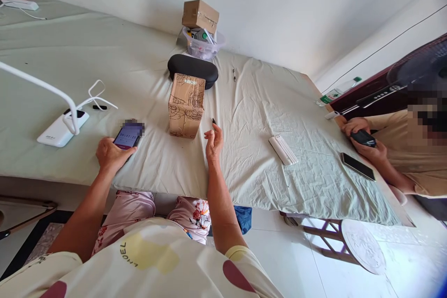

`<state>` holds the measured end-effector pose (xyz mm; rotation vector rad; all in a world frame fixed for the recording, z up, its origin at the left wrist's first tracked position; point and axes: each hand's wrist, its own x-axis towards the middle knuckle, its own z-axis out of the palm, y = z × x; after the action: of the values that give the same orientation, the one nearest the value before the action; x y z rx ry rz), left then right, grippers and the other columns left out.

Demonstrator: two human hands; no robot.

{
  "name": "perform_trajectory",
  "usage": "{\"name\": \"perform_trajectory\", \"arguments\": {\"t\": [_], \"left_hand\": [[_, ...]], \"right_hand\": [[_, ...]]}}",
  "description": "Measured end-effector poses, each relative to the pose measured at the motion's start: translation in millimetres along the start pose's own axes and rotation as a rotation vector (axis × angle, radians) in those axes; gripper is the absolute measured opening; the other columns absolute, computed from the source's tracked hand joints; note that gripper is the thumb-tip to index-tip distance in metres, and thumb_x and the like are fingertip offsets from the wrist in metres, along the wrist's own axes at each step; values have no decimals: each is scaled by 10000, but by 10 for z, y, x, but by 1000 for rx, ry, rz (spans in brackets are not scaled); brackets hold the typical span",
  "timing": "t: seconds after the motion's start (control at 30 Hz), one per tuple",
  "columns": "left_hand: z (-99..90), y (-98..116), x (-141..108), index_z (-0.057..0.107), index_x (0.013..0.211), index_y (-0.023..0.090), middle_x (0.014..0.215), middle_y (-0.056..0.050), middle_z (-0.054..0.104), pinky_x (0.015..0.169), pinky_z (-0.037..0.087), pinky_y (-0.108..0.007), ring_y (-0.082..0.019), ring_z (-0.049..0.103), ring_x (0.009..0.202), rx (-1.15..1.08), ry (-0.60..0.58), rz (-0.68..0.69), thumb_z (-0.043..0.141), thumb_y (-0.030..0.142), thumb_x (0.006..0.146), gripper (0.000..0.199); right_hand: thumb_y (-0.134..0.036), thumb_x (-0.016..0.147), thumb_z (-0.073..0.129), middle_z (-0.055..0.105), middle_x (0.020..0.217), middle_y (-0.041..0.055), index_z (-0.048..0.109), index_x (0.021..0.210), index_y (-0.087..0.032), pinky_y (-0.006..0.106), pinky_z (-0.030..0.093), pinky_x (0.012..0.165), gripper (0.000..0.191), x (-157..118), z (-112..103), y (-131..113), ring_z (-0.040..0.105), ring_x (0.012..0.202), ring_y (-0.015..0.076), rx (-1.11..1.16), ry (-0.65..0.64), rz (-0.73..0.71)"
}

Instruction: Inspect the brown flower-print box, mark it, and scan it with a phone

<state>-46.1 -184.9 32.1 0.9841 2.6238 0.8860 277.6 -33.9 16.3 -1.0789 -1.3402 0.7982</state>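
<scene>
Gripping the phone (126,137), mostly closed left hand (114,154) sits left of the scribbled box (186,107); right hand (213,143) loosely curled right of it, black thing (214,121) at its fingers, can't tell if held.

It's fairly bright in here, a soft daylight washing over the pale wall (265,14), with a faint grey shadow behind the stacked box (200,15). Strongest is the lower right, where the floor tiles (293,260) glare nearly white (a bluish haze creeps into that corner). Straight lines bow and stretch toward the edges. Most things look reasonably sharp, though blocky pixels mask the phone's (127,137) top and a patch at far right.
</scene>
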Motion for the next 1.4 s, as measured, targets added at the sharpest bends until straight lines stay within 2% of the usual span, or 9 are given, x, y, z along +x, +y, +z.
{"name": "perform_trajectory", "arguments": {"t": [0.1, 0.2, 0.3, 0.4, 0.57, 0.8, 1.13, 1.27, 1.4], "left_hand": [[-49, 42, -127, 547, 1146, 199, 1307, -227, 678, 1122, 509, -661, -490, 643, 1311, -95, -31, -81, 890, 516, 556, 752], [-42, 140, -287, 515, 1143, 228, 1163, -130, 706, 1027, 577, -587, -399, 721, 1143, -256, -21, -106, 890, 539, 543, 773], [27, 281, -440, 482, 1183, 235, 1075, -64, 694, 939, 609, -503, -302, 739, 984, -407, 16, 5, 894, 505, 567, 789], [123, 464, -573, 430, 1352, 220, 1087, -51, 688, 899, 617, -446, -243, 734, 906, -494, 7, 218, 899, 464, 630, 895], [321, 829, -795, 427, 1460, 184, 1351, -166, 652, 1075, 572, -498, -333, 681, 1246, -447, 50, 350, 921, 447, 664, 973], [569, 1136, -955, 408, 1471, 150, 1401, -199, 605, 1151, 526, -522, -373, 620, 1341, -419, 180, 359, 938, 399, 637, 1019], [585, 1276, -998, 331, 1504, 170, 1473, -236, 536, 1226, 452, -538, -391, 563, 1423, -400, 176, 391, 924, 462, 708, 1034], [587, 1207, -986, 330, 1514, 177, 1470, -224, 557, 1195, 487, -503, -364, 597, 1393, -403, 201, 398, 918, 464, 707, 1039], [500, 999, -760, 360, 1508, 139, 1474, -235, 568, 1209, 474, -521, -379, 591, 1401, -372, 213, 337, 912, 455, 681, 1044]], "right_hand": [[-711, 960, 562, 642, 701, -20, 630, 1109, -254, 298, 548, 670, 485, -4, 2, -90, 629, 665, 152, 173, 38, 9], [-721, 924, 631, 555, 574, -57, 587, 853, -253, 248, 481, 557, 475, -2, -24, -171, 546, 529, 113, 378, -75, 31], [-724, 858, 725, 582, 542, -60, 559, 775, -245, 233, 454, 484, 513, -13, -58, -227, 528, 451, 98, 549, -416, 146], [-680, 789, 834, 730, 680, -19, 635, 942, -224, 230, 504, 496, 521, -64, -26, -273, 659, 528, 125, 575, -875, 337], [-530, 694, 976, 808, 972, 33, 593, 1262, -219, 225, 589, 680, 752, -234, 192, -321, 768, 825, 146, 500, -1363, 522], [-534, 691, 970, 661, 933, -24, 609, 950, -223, 360, 616, 951, 542, -344, 275, -280, 690, 913, 147, 499, -1212, 408], [-711, 766, 840, 616, 842, -3, 639, 821, -241, 368, 626, 830, 513, -297, 261, -237, 643, 827, 167, 400, -1025, 213], [-692, 741, 869, 654, 868, -12, 654, 906, -239, 342, 618, 839, 527, -282, 244, -262, 658, 836, 155, 436, -1108, 271], [-635, 793, 859, 733, 944, 16, 676, 1244, -223, 332, 594, 868, 638, -255, 222, -266, 690, 876, 155, 406, -1214, 287]]}}
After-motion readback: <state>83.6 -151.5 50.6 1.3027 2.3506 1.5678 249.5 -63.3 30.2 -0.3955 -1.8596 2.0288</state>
